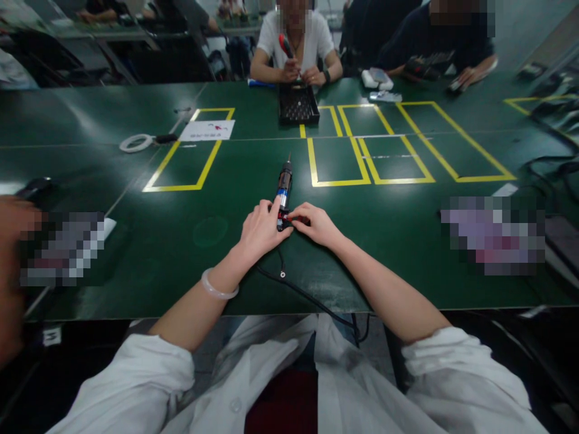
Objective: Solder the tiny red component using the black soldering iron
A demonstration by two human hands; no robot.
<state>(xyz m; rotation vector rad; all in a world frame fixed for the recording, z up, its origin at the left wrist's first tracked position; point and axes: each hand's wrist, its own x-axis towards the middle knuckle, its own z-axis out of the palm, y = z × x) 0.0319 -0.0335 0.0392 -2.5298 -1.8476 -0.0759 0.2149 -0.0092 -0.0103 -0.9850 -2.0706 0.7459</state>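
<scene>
An electric screwdriver [284, 182] with its casing partly opened lies on the green table, its thin bit pointing away from me. A blue and silver cylinder shows in its middle, with small red parts at the near end. My left hand [261, 230] is closed around the near end, index finger along its side. My right hand [316, 223] pinches at the red parts from the right; what sits between the fingertips is too small to make out. From the near end a black cable [304, 294] runs off the table edge. A short lead ends in a ring terminal [283, 274].
Yellow tape rectangles [341, 182] mark the green table [244, 163]. Beyond stands a black tray [298, 108] before a person holding a red-handled tool [284, 45]. A paper sheet [208, 130] and white coiled cable [136, 143] lie left. Blurred items flank me; another person's arm enters left.
</scene>
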